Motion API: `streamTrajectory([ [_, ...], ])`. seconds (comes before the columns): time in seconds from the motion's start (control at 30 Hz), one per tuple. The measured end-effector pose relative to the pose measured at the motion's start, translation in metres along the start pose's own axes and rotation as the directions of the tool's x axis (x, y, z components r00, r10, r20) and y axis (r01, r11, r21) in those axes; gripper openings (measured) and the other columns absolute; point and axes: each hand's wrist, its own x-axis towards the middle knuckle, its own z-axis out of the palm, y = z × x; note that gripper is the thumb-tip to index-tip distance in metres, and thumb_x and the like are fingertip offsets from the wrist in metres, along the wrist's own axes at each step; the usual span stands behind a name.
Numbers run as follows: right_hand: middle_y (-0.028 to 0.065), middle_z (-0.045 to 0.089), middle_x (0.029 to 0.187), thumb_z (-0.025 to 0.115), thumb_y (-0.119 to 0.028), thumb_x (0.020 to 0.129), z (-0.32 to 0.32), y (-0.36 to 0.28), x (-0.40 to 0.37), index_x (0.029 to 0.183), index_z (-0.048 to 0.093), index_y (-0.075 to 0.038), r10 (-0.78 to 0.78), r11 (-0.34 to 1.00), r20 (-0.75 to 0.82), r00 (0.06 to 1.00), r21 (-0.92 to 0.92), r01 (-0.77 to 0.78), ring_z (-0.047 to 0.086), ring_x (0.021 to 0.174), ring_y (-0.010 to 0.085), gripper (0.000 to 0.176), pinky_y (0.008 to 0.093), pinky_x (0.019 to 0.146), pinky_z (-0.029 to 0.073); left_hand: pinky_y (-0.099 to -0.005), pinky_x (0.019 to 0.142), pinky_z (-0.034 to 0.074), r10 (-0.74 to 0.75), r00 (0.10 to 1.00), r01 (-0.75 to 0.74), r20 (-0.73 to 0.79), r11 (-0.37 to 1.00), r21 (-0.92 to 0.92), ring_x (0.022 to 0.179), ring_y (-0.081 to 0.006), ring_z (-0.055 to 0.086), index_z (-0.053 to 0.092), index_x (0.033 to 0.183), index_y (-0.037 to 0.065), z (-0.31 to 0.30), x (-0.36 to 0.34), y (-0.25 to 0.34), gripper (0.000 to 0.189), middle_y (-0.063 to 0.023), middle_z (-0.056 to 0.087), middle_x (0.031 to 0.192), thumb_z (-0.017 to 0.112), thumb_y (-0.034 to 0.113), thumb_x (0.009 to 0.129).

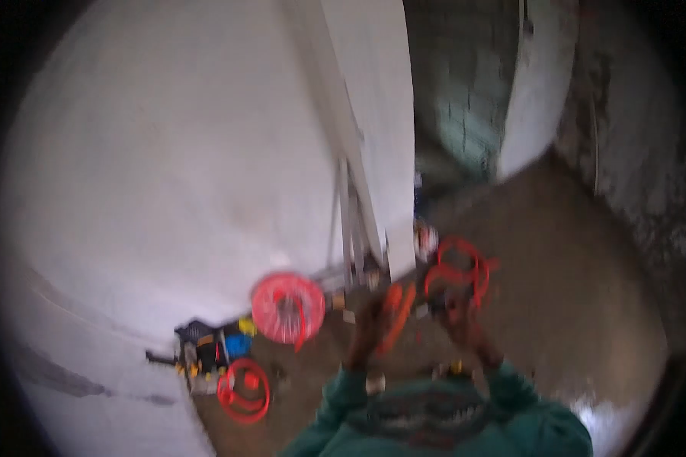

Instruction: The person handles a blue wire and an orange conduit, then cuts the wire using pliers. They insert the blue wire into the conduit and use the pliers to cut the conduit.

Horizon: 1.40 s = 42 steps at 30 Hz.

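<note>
Orange object (398, 321); red tubing (482, 270); green shirt (434, 419), dark-patterned.

The left hand (367, 327) holds a blurred orange two-pronged item (397, 323); the right hand (462, 324) is by red coiled tubing (482, 278) over the brown floor (579, 289).

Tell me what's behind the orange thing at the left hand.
Brown floor shows past the orange thing beside the left hand; whatever lies directly behind either is hidden.
</note>
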Motion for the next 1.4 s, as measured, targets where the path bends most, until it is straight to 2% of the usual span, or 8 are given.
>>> streamTrajectory([
  [0.03,0.0103,0.047,0.088,0.053,-0.020,0.084,0.005,0.000,0.006,0.130,0.019,-0.001,0.236,0.862,0.102,0.966,0.437,-0.257,0.048,0.080,0.0206,0.060,0.0347,0.068,0.040,-0.0203,0.051,0.037,-0.005,1.000,0.005,0.012,0.999,-0.038,0.061,-0.0055,0.045,0.053,0.105,0.003,-0.003,0.002,0.004,0.026,0.0013,0.052,0.075,0.054,0.016,0.083],
  [0.1,0.0069,0.043,0.076,0.055,-0.012,0.081,-0.013,-0.042,0.022,0.101,0.040,-0.001,0.314,0.844,0.003,0.950,0.458,-0.280,0.043,0.068,0.0167,0.027,0.0313,0.061,0.039,-0.0199,0.051,0.037,-0.023,0.998,0.031,0.053,0.985,-0.170,0.060,-0.0051,0.045,0.053,0.105,0.003,-0.006,-0.001,0.002,0.026,0.0016,0.052,0.074,0.054,0.016,0.084],
  [0.13,0.0063,0.041,0.072,0.055,-0.011,0.080,-0.009,-0.041,0.025,0.084,0.038,-0.004,0.196,0.845,-0.050,0.979,0.515,-0.143,0.040,0.065,0.0139,0.019,0.0299,0.058,0.037,-0.0188,0.049,0.036,-0.016,0.998,0.033,0.061,0.955,-0.296,0.058,-0.0045,0.044,0.053,0.105,0.002,-0.007,-0.003,0.003,0.026,0.0008,0.052,0.073,0.055,0.015,0.083],
  [0.37,0.0049,0.037,0.071,0.056,-0.007,0.079,0.013,-0.046,0.017,0.080,0.036,-0.005,0.244,0.735,0.033,0.969,0.646,-0.206,0.037,0.067,0.0132,0.020,0.0289,0.060,0.036,-0.0190,0.049,0.036,-0.045,0.987,0.087,0.156,0.957,-0.275,0.058,-0.0045,0.045,0.050,0.108,0.000,-0.013,-0.023,0.023,0.030,-0.0005,0.053,0.074,0.057,0.016,0.082],
  [0.7,0.0038,0.038,0.078,0.053,0.004,0.078,-0.005,-0.045,0.018,0.076,0.029,-0.009,0.132,0.741,0.116,0.984,0.648,-0.176,0.036,0.071,0.0116,0.028,0.0259,0.065,0.034,-0.0204,0.052,0.037,-0.043,0.963,0.126,0.265,0.944,-0.306,0.061,-0.0064,0.045,0.031,0.128,0.000,-0.002,-0.023,0.021,0.052,-0.0015,0.048,0.071,0.052,0.020,0.085],
  [1.03,0.0088,0.050,0.084,0.054,0.009,0.073,-0.014,-0.031,0.007,0.076,0.028,-0.010,0.032,0.737,0.117,0.993,0.668,-0.102,0.049,0.078,0.0153,0.033,0.0290,0.070,0.039,-0.0187,0.055,0.033,-0.108,0.932,0.203,0.347,0.946,-0.251,0.063,-0.0052,0.040,0.041,0.123,0.003,0.005,-0.025,0.025,0.044,0.0017,0.048,0.078,0.051,0.022,0.085],
  [1.23,0.0090,0.049,0.086,0.055,0.011,0.072,-0.012,-0.025,0.001,0.076,0.028,-0.011,0.048,0.719,0.152,0.987,0.681,-0.140,0.048,0.080,0.0162,0.035,0.0304,0.072,0.039,-0.0198,0.056,0.035,-0.017,0.961,0.134,0.274,0.900,-0.414,0.065,-0.0052,0.040,0.045,0.118,0.003,0.018,-0.027,0.021,0.040,0.0012,0.048,0.079,0.052,0.022,0.085],
  [1.4,0.0083,0.048,0.087,0.055,0.011,0.071,-0.012,-0.023,-0.001,0.076,0.028,-0.011,0.064,0.767,0.177,0.982,0.621,-0.162,0.047,0.082,0.0162,0.036,0.0310,0.074,0.039,-0.0202,0.056,0.036,-0.022,0.914,0.188,0.406,0.909,-0.373,0.066,-0.0059,0.043,0.040,0.121,0.001,0.013,-0.024,0.028,0.043,-0.0010,0.050,0.082,0.053,0.020,0.085],
])
